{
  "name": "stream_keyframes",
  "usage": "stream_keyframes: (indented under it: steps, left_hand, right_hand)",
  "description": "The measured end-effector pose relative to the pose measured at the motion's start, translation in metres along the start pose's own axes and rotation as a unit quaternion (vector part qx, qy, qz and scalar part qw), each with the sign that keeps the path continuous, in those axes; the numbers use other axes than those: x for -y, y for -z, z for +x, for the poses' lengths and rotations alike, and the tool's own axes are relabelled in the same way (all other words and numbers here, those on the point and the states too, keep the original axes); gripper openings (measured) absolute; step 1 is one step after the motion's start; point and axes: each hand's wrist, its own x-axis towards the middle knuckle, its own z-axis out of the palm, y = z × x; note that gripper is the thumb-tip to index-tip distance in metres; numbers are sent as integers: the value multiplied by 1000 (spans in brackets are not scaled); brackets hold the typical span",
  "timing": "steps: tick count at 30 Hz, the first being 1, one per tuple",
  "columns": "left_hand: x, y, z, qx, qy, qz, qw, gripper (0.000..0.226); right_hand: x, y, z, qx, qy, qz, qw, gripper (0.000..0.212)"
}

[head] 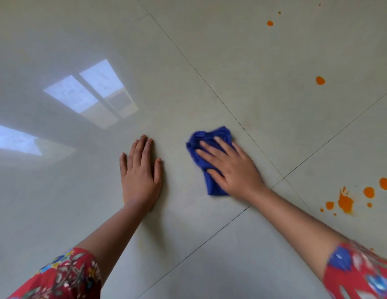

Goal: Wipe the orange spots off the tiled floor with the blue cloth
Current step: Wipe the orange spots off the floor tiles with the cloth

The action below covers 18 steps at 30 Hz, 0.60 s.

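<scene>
A crumpled blue cloth [206,147] lies on the pale tiled floor [210,61] near the middle of the view. My right hand [233,167] presses flat on top of it, fingers spread over the fabric. To its left, my left hand [140,173] rests palm-down on the bare tile with nothing in it. Orange spots sit to the right: a splattered cluster [346,201] at the lower right with round drops [384,183] beside it, one drop [320,80] farther up, and a small one [270,23] near the top. The tile under the cloth shows no orange.
Dark grout lines [231,113] cross just right of the cloth. The glossy floor reflects bright windows [91,91] at the left. Red patterned sleeves [65,277] fill both lower corners.
</scene>
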Motion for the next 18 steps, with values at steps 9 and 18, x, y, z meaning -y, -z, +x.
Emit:
stream_keyframes:
  steps: [9, 18]
  left_hand:
    - [-2, -2, 1, -19, 1, -18, 1000, 53]
    - [-1, 2, -1, -51, 5, -98, 994, 51]
  right_hand:
    - [1, 4, 129, -65, -234, 36, 969, 58]
    - [-19, -2, 10, -53, -139, -21, 989, 53]
